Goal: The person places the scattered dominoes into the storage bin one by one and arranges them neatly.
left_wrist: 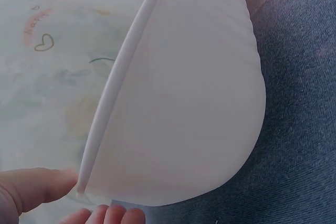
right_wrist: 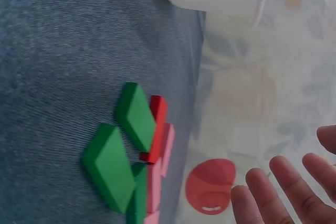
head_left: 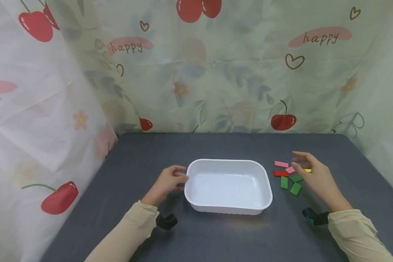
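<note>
Head view has a white tray (head_left: 229,189) on the dark table (head_left: 222,240), just right of the left hand's fingers: a rounded rectangle, deep-walled, with a smooth, glossy floor and a rolled rim. The left hand (head_left: 165,183) holds its left edge, thumb tip on the rim and fingers curled beneath, against the outer wall.

The right hand (head_left: 317,178) hovers with fingers parted and lightly bent, gripping nothing. Small flat blocks lie below and left of its fingertips, between them and the tray: three green blocks (head_left: 284,182), a red block (head_left: 281,174) and pink blocks (head_left: 281,164). A yellow block (head_left: 308,170) shows partly behind the fingers.

Beyond both hands' fingertips, a pale cloth (head_left: 216,91) printed with cherries and hearts twice reads "happy" in brown script on pink patches.
</note>
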{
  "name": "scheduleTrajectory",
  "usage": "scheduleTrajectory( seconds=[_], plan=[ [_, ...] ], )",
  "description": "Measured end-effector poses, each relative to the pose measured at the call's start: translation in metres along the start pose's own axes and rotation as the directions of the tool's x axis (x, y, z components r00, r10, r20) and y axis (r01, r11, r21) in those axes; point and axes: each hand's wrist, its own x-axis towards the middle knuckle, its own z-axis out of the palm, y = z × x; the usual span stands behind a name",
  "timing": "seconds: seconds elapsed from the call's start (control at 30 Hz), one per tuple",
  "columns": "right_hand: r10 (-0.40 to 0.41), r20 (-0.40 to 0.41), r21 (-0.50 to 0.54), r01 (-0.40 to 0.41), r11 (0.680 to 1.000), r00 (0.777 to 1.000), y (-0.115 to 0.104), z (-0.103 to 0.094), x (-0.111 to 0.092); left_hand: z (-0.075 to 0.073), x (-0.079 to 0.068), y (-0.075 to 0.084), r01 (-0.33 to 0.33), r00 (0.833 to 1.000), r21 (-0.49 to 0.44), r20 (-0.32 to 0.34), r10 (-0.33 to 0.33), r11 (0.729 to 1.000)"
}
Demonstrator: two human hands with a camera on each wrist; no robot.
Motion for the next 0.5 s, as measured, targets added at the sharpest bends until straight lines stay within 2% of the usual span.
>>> scheduleTrajectory(
  seconds=[0.23, 0.5],
  plan=[
    [-0.013, 0.044, 0.015, 0.012, 1.0, 0.999, 0.01, 0.003, 0.003, 0.0, 0.001, -0.003, 0.02, 0.999, -0.026, 0.03, -0.019, 0.999],
    [0.007, 0.045, 0.0, -0.007, 1.0, 0.999, 0.018, 0.006, 0.004, 0.001, 0.002, -0.004, 0.021, 0.999, -0.059, 0.046, -0.018, 0.998]
  ],
)
